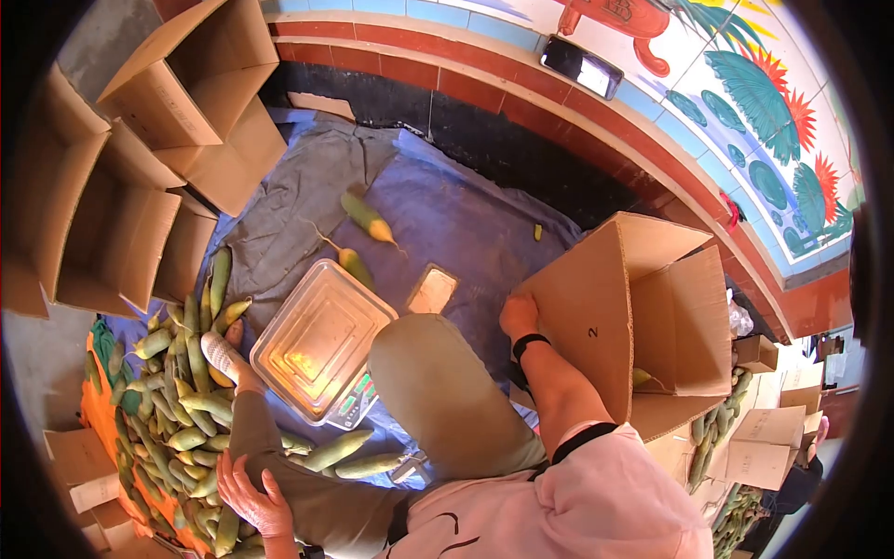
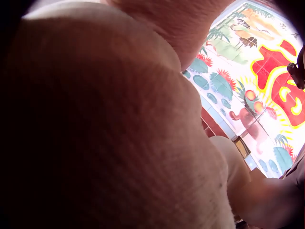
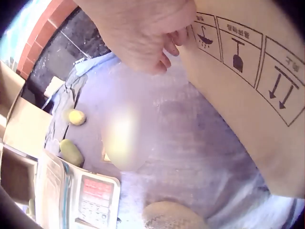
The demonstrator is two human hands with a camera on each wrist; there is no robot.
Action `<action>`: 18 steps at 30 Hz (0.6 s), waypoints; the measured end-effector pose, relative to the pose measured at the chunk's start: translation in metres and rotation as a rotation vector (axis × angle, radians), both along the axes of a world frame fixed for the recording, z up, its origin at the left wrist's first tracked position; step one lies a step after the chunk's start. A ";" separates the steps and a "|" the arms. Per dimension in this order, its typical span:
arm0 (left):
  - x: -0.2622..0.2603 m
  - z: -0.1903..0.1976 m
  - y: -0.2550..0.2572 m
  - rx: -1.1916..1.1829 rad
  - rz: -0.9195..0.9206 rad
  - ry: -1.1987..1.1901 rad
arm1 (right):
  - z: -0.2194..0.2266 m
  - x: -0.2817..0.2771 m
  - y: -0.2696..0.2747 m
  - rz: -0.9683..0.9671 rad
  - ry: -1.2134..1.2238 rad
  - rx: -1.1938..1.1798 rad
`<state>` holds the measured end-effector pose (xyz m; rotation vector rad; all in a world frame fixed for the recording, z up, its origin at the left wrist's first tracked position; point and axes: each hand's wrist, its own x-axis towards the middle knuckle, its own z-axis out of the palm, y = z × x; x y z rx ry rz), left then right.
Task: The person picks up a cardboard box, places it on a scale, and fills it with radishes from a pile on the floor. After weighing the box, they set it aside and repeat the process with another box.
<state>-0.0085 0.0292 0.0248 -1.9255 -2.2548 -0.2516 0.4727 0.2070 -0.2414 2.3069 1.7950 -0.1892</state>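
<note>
My right hand [image 1: 519,317] is at the left corner of a large cardboard box [image 1: 582,340], which has a "2" on its side and its opening facing right. In the right wrist view, the fingers of that hand [image 3: 152,40] curl in against the box's printed wall [image 3: 238,109]. One pale radish tip [image 1: 643,376] shows inside. My left hand [image 1: 250,494], fingers spread, is beside my left leg, near a pile of green radishes [image 1: 182,410]. Skin close to the lens fills most of the left wrist view.
A digital scale [image 1: 352,402] bears a clear plastic tray [image 1: 321,340] on the blue sheet [image 1: 447,200]. A small pale block [image 1: 433,289] and a loose radish [image 1: 365,219] lie beyond it. Open cardboard boxes [image 1: 121,214] stack at left; a tiled wall [image 1: 466,74] stands behind.
</note>
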 end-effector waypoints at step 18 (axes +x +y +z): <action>0.009 0.002 0.016 -0.046 -0.026 0.063 | 0.030 0.018 -0.032 0.316 -0.219 -0.078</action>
